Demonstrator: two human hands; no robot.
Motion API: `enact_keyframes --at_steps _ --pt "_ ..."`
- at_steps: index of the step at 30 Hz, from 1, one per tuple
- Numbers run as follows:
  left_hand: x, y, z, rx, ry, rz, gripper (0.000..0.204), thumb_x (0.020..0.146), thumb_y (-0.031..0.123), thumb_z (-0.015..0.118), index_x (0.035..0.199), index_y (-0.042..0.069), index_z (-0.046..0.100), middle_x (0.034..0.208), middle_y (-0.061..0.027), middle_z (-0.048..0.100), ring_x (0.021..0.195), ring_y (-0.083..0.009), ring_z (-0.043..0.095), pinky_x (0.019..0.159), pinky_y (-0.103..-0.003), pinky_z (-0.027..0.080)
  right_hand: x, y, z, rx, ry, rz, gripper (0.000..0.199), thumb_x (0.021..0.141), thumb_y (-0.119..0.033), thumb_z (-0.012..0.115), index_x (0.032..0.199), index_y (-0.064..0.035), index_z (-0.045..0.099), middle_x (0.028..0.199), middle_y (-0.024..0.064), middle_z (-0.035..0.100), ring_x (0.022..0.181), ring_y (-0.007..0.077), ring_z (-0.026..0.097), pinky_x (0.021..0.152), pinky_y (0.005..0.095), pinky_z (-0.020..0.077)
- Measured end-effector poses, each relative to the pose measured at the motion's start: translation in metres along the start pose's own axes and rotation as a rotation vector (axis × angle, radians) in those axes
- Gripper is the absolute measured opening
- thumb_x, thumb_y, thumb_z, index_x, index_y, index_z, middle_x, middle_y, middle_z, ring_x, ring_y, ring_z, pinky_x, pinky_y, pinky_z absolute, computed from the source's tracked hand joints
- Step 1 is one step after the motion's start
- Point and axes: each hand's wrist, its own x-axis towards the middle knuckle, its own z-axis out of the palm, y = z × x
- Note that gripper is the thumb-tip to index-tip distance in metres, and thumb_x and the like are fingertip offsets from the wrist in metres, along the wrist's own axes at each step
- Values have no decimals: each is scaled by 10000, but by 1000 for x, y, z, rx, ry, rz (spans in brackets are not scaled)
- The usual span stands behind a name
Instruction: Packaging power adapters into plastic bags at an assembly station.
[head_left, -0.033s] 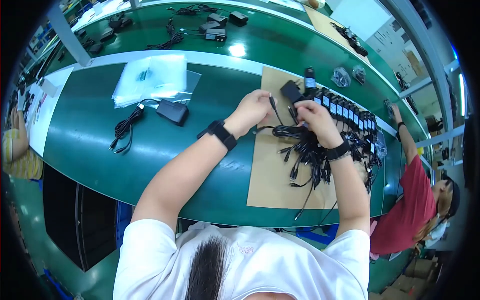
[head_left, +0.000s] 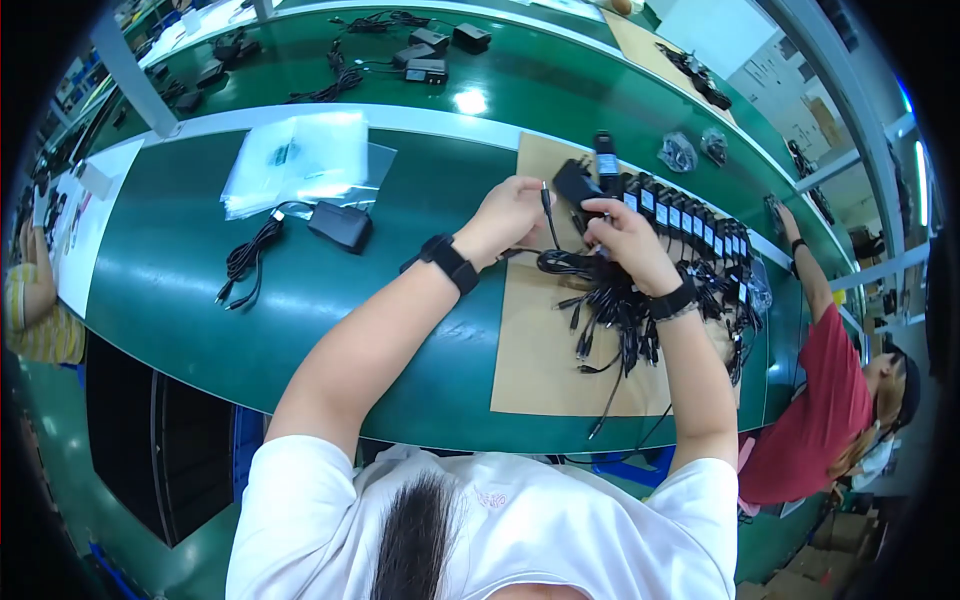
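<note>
My left hand [head_left: 513, 214] pinches the thin black barrel plug [head_left: 547, 198] of a cable, held upright at its fingertips. Close by on its right, my right hand [head_left: 630, 240] has its fingers curled together, the index finger against a black power adapter [head_left: 574, 182]. What sits between those fingers is mostly hidden. Below both hands a bundle of black cables [head_left: 622, 312] with several plug ends lies on a brown cardboard sheet [head_left: 530, 365]. Black adapters with pale labels [head_left: 690, 222] stand in a row to the right, and another labelled adapter [head_left: 606, 160] lies behind.
To the left, clear plastic bags [head_left: 300, 160] lie stacked on the green table [head_left: 180, 270], near an adapter [head_left: 341, 227] with its coiled cable [head_left: 250, 255]. More adapters [head_left: 427, 70] rest on the bench beyond. A person in a red shirt [head_left: 820, 420] works at the right.
The scene sits slightly further left in the picture. My right fingertips have shifted a little left near the adapter; my left hand keeps its pinch on the plug.
</note>
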Motion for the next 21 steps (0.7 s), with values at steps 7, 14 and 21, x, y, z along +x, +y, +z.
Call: enact_keyframes --at_steps 7,14,21 --pt "49 1 37 -18 -105 -118 325 847 252 605 1060 28 502 939 -73 572 768 -160 579 650 -295 512 -11 3 -8 -215 331 -113 293 903 -78 468 1194 -49 460 963 113 636 790 131 619 668 241 498" --pt "74 -18 55 143 56 106 349 760 113 657 1057 -10 518 877 -100 570 680 -183 590 545 -287 514 -30 -47 -46 421 423 -478 318 934 -102 434 1223 28 405 1210 204 519 1132 267 515 867 330 490" --pt "57 -6 57 569 -50 227 935 603 279 797 1333 -3 286 1092 -205 482 962 -319 524 797 -398 461 -87 -51 -41 675 299 -300 328 917 -83 423 1216 51 415 1205 246 507 1134 328 510 755 350 561"
